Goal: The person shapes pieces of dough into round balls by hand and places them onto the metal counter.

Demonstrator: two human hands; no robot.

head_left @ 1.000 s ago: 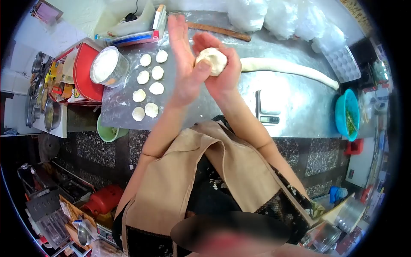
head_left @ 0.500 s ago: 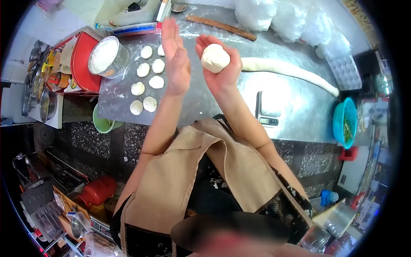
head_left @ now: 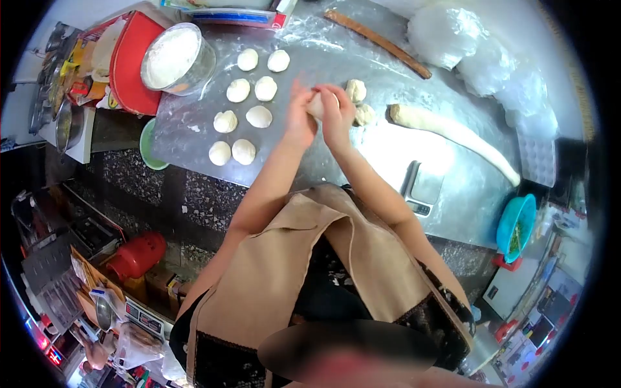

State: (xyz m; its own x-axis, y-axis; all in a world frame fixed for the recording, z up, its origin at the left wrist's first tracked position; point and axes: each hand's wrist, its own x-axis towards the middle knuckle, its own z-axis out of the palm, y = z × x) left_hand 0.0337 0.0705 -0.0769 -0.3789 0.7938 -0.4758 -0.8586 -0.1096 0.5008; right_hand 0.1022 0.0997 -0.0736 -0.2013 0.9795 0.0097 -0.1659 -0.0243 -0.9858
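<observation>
Table (head_left: 310,48) bears a rope (head_left: 446,129) of dough at right, its blunt end inward, perhaps for easy reach. The right hand (head_left: 336,116) curls round a lump (head_left: 315,107), which shows between the palms; the left hand (head_left: 300,116), blurred, touches it, its grip unclear. Balls (head_left: 265,88) sit spaced at left, probably against sticking; two pieces (head_left: 355,90) lie beside the right hand.

A grey metal worktop (head_left: 310,48) is streaked with white powder. At its left, eight round white dough pieces (head_left: 266,88) are set in paired rows, near a clear tub (head_left: 206,63). Two pale dough lumps (head_left: 355,90) are placed beside a long, tapering dough roll (head_left: 453,132); a silver-and-black scale (head_left: 427,183) and brown wooden stick (head_left: 378,43) are also carried.
</observation>
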